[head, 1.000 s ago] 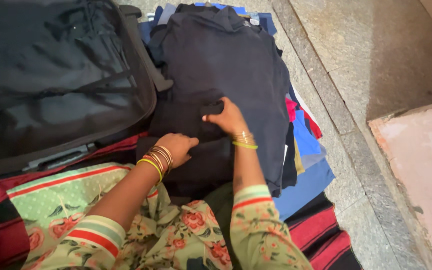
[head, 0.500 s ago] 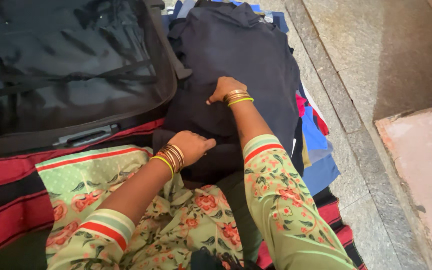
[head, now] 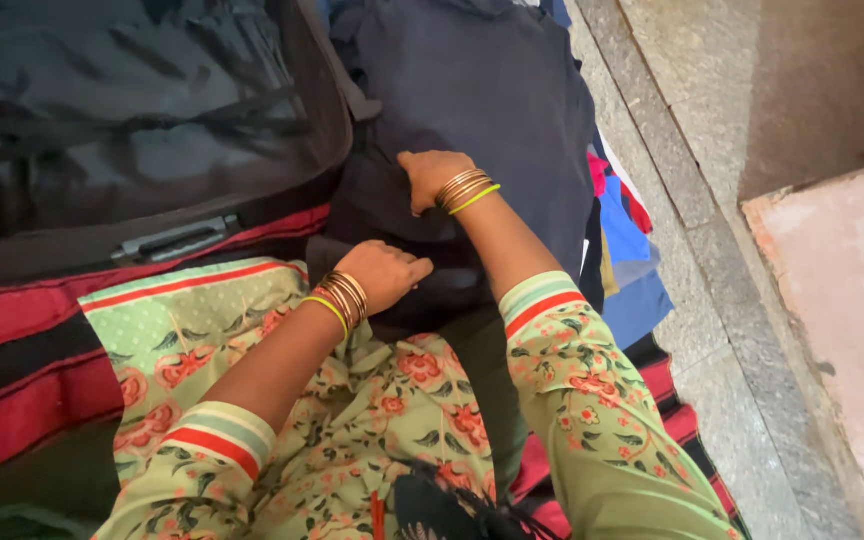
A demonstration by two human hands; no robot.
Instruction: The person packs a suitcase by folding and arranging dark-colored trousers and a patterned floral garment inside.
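On the floor, beside the open dark suitcase [head: 132, 120], a dark navy garment [head: 492, 100] is laid on top of a stack of folded clothes [head: 627, 250]. Its long axis runs away from the person, near hem by the knees, far end out of frame at the top. Both hands are set on its near end. The right hand [head: 430, 178] is curled, fingers closed on a fold of the cloth, farther up the garment. The left hand [head: 384, 275] is nearer the body, fingers bent and pinching the near edge; grip looks loose, thumb side partly hidden. The 2 hands are close together, right above left. Fabric: soft, matte knit, creased where gripped. Bangles on both wrists. A red-and-black striped mat [head: 12, 370] is seen under everything; grey stone floor [head: 752, 90] to the right.
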